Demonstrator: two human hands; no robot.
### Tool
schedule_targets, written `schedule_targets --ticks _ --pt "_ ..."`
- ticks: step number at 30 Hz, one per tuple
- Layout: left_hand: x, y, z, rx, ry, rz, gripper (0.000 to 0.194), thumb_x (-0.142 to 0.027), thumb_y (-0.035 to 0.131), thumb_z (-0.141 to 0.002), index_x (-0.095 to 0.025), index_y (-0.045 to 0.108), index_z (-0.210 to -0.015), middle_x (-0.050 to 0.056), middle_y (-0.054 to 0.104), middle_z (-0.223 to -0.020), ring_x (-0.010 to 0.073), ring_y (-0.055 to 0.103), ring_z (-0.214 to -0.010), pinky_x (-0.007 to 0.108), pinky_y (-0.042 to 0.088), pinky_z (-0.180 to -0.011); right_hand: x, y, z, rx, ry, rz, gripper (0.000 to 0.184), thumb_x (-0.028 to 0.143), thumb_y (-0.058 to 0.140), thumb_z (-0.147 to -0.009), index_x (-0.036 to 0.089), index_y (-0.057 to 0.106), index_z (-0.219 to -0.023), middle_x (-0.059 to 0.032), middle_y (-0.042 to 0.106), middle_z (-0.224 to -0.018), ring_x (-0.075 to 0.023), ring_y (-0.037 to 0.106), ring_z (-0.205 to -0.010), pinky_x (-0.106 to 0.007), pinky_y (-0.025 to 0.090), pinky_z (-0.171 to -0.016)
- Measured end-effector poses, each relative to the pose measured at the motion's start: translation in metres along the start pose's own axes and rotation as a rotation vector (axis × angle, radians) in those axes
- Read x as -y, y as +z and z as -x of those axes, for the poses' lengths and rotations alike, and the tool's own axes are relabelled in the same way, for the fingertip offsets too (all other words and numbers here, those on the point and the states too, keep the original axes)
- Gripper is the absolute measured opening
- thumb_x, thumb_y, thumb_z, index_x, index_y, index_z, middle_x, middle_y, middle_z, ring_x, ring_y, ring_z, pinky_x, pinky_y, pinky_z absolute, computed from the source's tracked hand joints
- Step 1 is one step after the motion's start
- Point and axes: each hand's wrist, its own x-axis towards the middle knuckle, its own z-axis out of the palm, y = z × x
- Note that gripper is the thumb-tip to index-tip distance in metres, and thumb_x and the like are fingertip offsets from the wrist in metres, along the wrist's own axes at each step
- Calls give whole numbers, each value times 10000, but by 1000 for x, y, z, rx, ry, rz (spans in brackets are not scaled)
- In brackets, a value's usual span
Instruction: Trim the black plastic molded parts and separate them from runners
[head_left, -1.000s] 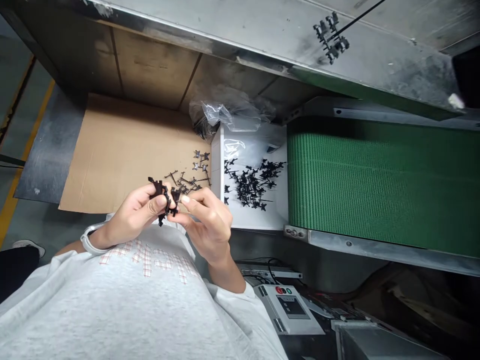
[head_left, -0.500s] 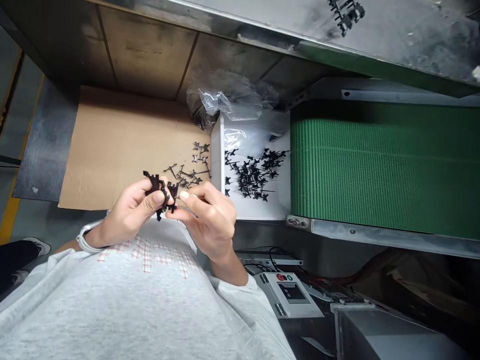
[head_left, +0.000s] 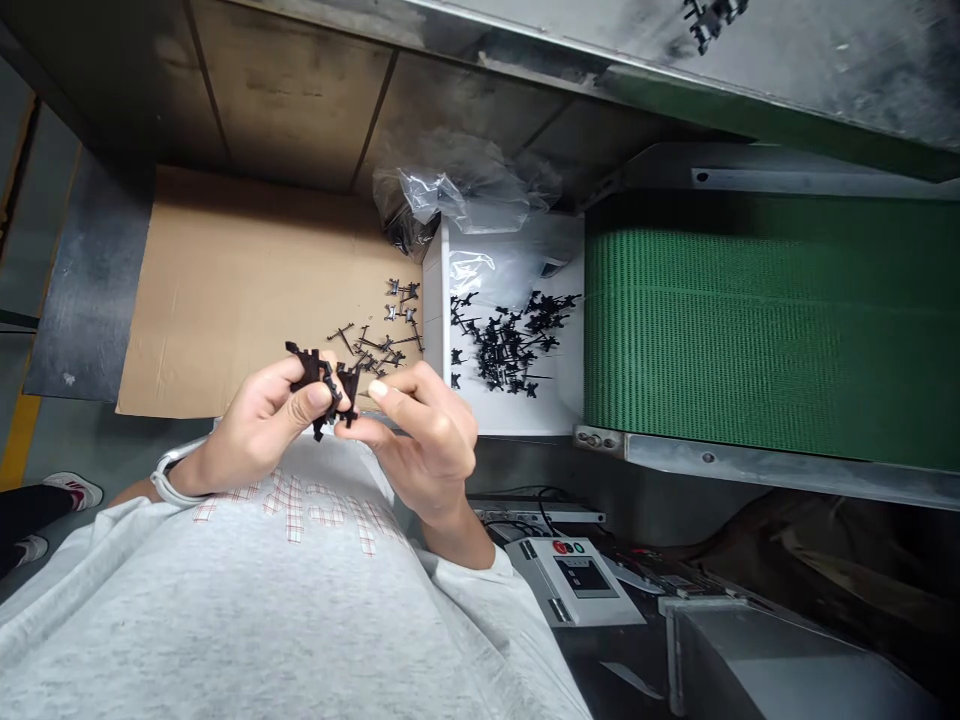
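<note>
My left hand (head_left: 262, 415) grips a black plastic part (head_left: 306, 370) with jagged, notched edges, pinched between thumb and fingers in front of my chest. It looks like more than one piece held together, but the fingers hide the middle. At its right end is my right hand (head_left: 420, 440), curled, with the thumb at the lower edge and the index fingertip beside the upper side. Just beyond the hands, several small black plastic pieces (head_left: 386, 345) lie loose on a cardboard sheet (head_left: 247, 270).
Right of the cardboard stands a white box (head_left: 517, 415) holding a heap of black pieces (head_left: 506, 350) and clear plastic film (head_left: 480, 200). A green conveyor belt (head_left: 750, 340) runs to the right. Below it sits a control box (head_left: 585, 580). A metal ledge (head_left: 600, 40) overhangs the far side.
My right index fingertip has shifted slightly right, away from the black part. My left hand keeps its hold. The view has moved a little.
</note>
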Motion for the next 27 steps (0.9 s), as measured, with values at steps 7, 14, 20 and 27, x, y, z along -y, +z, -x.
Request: schedule_targets --ticks 7,14,20,27 --pt "-2 -3 2 59 -13 -58 266 -387 573 -935 -156 599 -805 10 474 -759 101 455 -686 205 419 -644 -1 -3 2 25 6 -8 261 369 632 -906 250 513 -1105 35 521 -739 -79 472 -606 -223 391 -514" --pt "-3 -4 1 69 -24 -71 254 -379 577 -934 -154 606 -819 2 460 -761 93 459 -691 192 425 -644 0 -5 5 28 14 4 192 378 556 -955 249 526 -1094 32 517 -728 -77 466 -606 -222 381 -519" --pt "-6 -3 1 48 -49 -108 274 -406 598 -915 -153 594 -809 22 503 -772 125 546 -731 214 454 -651 0 -6 5 33 15 -6 201 345 601 -935 256 528 -1099 29 526 -738 -83 458 -615 -225 387 -532" --pt "-4 -3 1 50 -32 -114 291 -414 599 -913 -146 602 -799 18 488 -749 111 508 -670 221 447 -634 1 -5 6 13 28 -21 195 311 609 -938 273 522 -1107 40 511 -714 -80 450 -602 -220 377 -524"
